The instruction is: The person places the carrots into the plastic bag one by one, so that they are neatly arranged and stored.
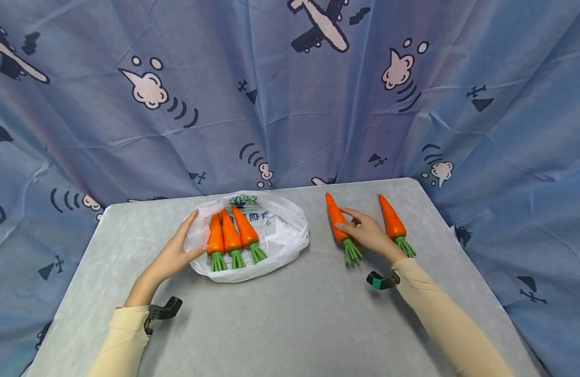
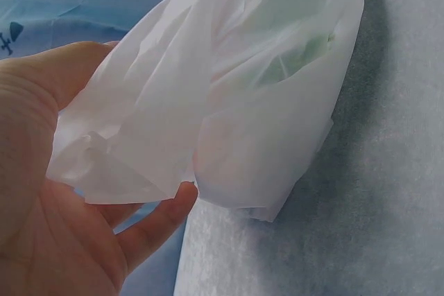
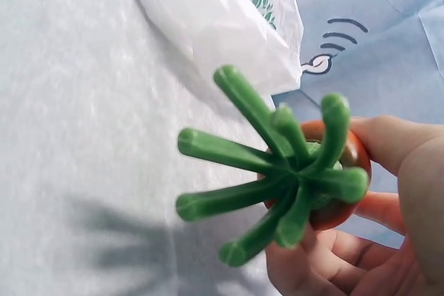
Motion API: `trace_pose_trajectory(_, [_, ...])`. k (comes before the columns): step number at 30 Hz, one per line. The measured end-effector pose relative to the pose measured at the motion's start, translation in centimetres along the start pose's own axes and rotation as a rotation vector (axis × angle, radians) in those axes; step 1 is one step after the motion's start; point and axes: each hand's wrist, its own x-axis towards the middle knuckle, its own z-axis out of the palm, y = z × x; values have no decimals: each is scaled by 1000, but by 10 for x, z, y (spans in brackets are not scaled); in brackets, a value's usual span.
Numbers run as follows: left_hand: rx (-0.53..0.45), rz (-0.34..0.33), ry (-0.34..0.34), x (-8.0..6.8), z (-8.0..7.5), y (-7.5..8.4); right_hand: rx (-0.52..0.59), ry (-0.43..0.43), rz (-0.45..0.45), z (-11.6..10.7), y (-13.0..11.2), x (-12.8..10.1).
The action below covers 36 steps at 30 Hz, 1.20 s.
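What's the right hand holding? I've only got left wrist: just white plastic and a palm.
Observer: The right hand grips a toy carrot on the table.
Operator: Any carrots in the bag?
Observer: Three carrots lie side by side on the white bag, green tops toward the person.
Operator: Others loose?
Observer: One more carrot, right of the right hand, untouched.
Operator: Left hand?
Observer: The left hand pinches the bag's left edge.
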Motion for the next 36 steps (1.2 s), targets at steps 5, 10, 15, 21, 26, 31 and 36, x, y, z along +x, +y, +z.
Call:
trace_pose_trajectory(5, [-1, -5, -3, 0, 0, 2, 16, -19, -12, 3, -9, -1])
trace_pose_trajectory(10, [0, 0, 0, 0, 0, 2, 44, -33, -21, 6, -18, -2])
trace_pose_trajectory(15, [-1, -4, 1, 0, 0, 2, 59, -48, -45, 9, -25, -2])
trace_pose_trajectory(21, [2, 3, 5, 1, 0, 2, 47, -62, -49, 12, -34, -2])
trace_pose_trajectory(26, [1, 0, 2, 1, 0, 2, 35, -86, -59, 14, -42, -1])
trace_pose_trajectory(31, [-8, 1, -3, 1, -1, 3, 36, -105, -86, 17, -45, 0])
trace_pose_trajectory(36, [-7, -2, -5, 0, 0, 4, 30, -119, -110, 22, -50, 0])
